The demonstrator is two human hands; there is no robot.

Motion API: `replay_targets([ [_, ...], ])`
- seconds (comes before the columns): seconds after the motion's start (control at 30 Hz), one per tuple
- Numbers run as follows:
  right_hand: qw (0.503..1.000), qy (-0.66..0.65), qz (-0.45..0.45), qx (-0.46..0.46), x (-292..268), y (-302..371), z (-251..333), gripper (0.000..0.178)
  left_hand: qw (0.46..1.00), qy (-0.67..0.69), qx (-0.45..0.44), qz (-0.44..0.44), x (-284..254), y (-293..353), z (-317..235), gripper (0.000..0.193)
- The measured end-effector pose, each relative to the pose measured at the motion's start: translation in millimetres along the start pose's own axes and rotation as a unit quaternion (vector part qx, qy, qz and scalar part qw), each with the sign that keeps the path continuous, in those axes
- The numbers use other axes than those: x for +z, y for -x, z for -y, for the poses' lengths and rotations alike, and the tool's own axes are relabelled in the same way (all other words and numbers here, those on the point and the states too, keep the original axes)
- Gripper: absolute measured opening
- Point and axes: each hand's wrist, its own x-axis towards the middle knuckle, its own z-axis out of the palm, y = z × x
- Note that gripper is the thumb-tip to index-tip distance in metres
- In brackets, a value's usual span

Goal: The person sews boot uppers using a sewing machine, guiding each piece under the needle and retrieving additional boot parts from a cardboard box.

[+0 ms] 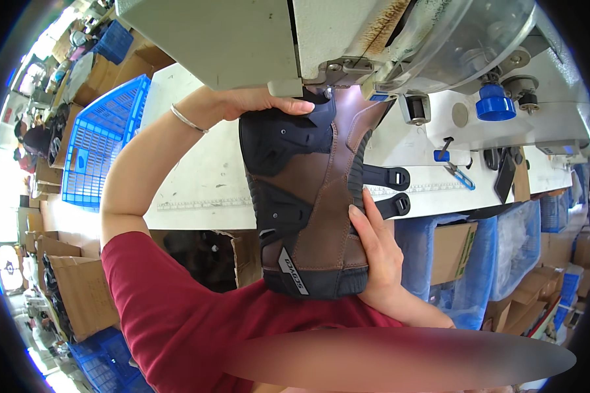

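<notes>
A brown and black boot upper [311,203] with black plastic guards reaches from my chest up to the sewing machine head [347,39]. Its far end lies under the machine's needle area, which is partly hidden. Two black straps [388,177] with slotted ends stick out from its right side. My left hand [262,103] grips the far left edge, thumb on top and the other fingers hidden beneath. Lower down, my right hand [379,252] holds the right side near the padded black collar, fingers against the brown surface.
Blue-handled snips [461,177] and a small blue-ended tool [443,154] lie right on the white table [203,164]. A blue plastic basket [105,144] stands at the left. Cardboard boxes [82,295] sit lower left, and blue-lined bins [452,262] stand at the right.
</notes>
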Motion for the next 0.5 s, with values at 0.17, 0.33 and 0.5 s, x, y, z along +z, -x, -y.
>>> replay_targets([
  [0.17,0.999,-0.034,0.017,0.019,-3.5,-9.9,4.0,0.059,0.987,-0.091,0.112,-0.073,-5.2,-1.9,-1.8,0.055],
  [0.33,0.998,-0.050,0.018,0.020,-3.8,-18.8,7.0,0.059,0.992,0.015,0.117,-0.052,-14.1,-5.0,4.4,0.056],
  [0.5,0.999,-0.027,0.024,0.023,-7.9,-24.3,10.5,0.058,0.989,0.070,0.128,-0.038,-21.4,-15.0,15.4,0.054],
])
